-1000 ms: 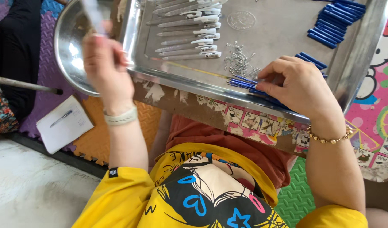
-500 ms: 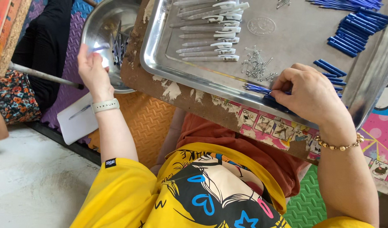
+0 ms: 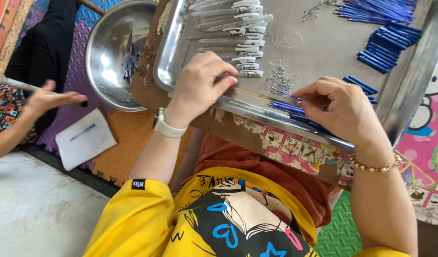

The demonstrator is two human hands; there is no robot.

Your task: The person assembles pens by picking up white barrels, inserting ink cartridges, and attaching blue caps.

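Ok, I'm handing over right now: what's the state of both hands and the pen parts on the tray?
Left hand: fingers curled on the near edge of the metal tray, beside the row of white pen barrels; whether it holds one, I cannot tell.
Right hand: pinching blue refills at the tray's near rim.
Springs lie in a small heap between the hands; blue caps are stacked at the far right.
Steel bowl to the left holds some dark pieces.
Many barrels, refills and caps remain loose.
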